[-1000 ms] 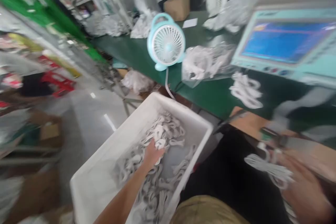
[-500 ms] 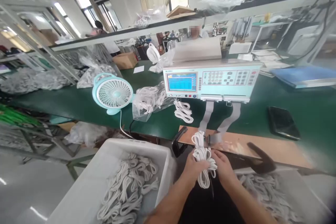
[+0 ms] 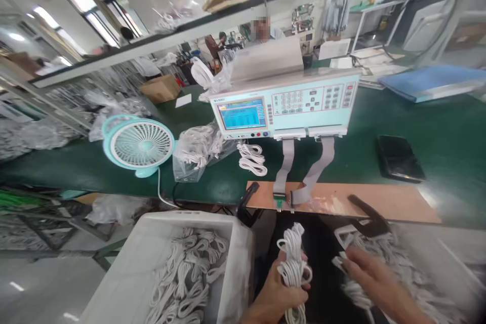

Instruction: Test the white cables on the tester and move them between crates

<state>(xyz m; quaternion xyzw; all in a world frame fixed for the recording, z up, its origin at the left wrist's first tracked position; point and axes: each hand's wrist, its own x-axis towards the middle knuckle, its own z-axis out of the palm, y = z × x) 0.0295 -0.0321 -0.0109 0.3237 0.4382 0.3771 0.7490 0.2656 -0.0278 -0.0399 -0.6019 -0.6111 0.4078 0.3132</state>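
My left hand (image 3: pixel 270 291) is closed around coiled white cables (image 3: pixel 293 271), held upright in front of the bench edge. Their upper ends stick out above my fingers. Off to the right, my right hand (image 3: pixel 374 276) pinches the end of another white cable bundle (image 3: pixel 355 292), which hangs below the fingers and is blurred. Beyond my hands, two flat grey ribbon cables (image 3: pixel 287 162) run from a light-blue test instrument (image 3: pixel 313 106) to connectors (image 3: pixel 280 201) at the front edge of a brown board (image 3: pixel 334 200).
A white bin (image 3: pixel 224 223) of coiled cables stands at left; more cables (image 3: pixel 410 283) lie in a container at right. On the bench are a fan (image 3: pixel 144 146), a bagged bundle (image 3: pixel 199 149), a loose coil (image 3: pixel 252 159), and a phone (image 3: pixel 400 158). Black clamps (image 3: pixel 248 203) grip the board.
My hands have separated. The right moved right and down with a cable bundle; the left drew back from the ribbon connectors with its cables. The view has shifted too.
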